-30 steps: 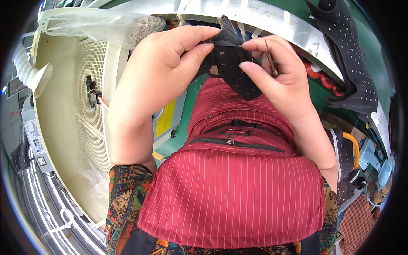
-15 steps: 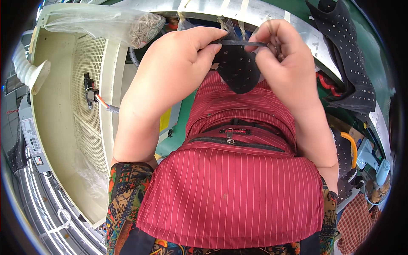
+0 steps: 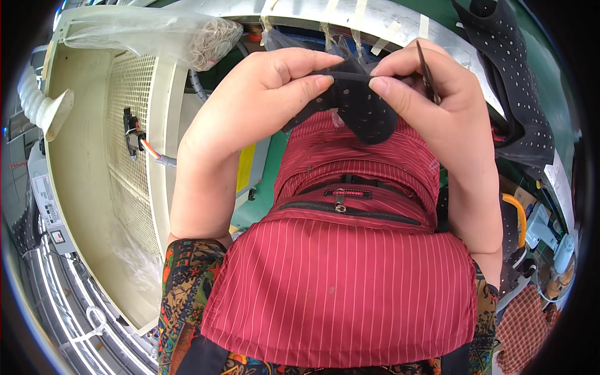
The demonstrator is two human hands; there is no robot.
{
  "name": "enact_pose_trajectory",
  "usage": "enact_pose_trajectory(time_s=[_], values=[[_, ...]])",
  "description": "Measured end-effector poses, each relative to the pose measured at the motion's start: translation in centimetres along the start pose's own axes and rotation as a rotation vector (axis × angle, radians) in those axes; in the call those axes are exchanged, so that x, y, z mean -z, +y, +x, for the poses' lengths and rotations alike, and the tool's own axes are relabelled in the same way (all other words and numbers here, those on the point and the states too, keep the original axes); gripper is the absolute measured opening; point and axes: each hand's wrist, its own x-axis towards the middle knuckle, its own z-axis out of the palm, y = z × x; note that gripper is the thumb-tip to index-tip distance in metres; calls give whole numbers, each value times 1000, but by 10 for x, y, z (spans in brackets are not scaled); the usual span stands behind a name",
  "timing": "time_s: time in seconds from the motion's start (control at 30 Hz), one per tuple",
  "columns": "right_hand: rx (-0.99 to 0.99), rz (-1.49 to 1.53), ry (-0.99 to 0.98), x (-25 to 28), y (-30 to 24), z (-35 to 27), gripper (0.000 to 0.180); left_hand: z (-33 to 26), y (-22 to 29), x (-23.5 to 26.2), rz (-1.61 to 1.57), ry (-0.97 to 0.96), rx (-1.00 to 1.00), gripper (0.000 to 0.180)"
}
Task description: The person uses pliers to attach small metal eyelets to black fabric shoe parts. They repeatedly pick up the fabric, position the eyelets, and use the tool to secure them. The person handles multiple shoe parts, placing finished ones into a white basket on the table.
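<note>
Between my hands is a piece of black fabric (image 3: 369, 119) with small pale dots, its upper edge pulled straight and its lower end hanging over my red pinstriped apron (image 3: 337, 281). My left hand (image 3: 250, 94) pinches that edge between thumb and index finger. On the other side, my right hand (image 3: 440, 90) grips the edge with thumb and fingertip. A slender, dark, pointed tool (image 3: 426, 72) also sits among the right hand's fingers, point upward; its exact kind is not clear.
A cream trough with a mesh panel (image 3: 128, 181) stands at the left, under a clear bag of pale bands (image 3: 215, 44). Taped metal edging (image 3: 375, 22) curves across the far side. More dotted black fabric (image 3: 509, 81) hangs at the right, above a light blue tool (image 3: 540, 228).
Both hands have come slightly nearer, the right also shifting right. The fabric edge now faces up broader between them, and the dark tool has come into sight in my right hand.
</note>
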Motion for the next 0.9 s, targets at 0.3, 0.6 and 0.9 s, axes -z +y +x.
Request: enact_pose_trajectory(time_s=[0.3,0.6,0.9], values=[[-58,-33,77,4,-2,6,10,-8,2,-8,-293,-22,-19,31],[-81,0,33,1,1,11,11,-13,4,-9,-224,1,-77,30],[-123,234,-332,11,12,18,13,-7,-10,10,3,-193,-225,28]])
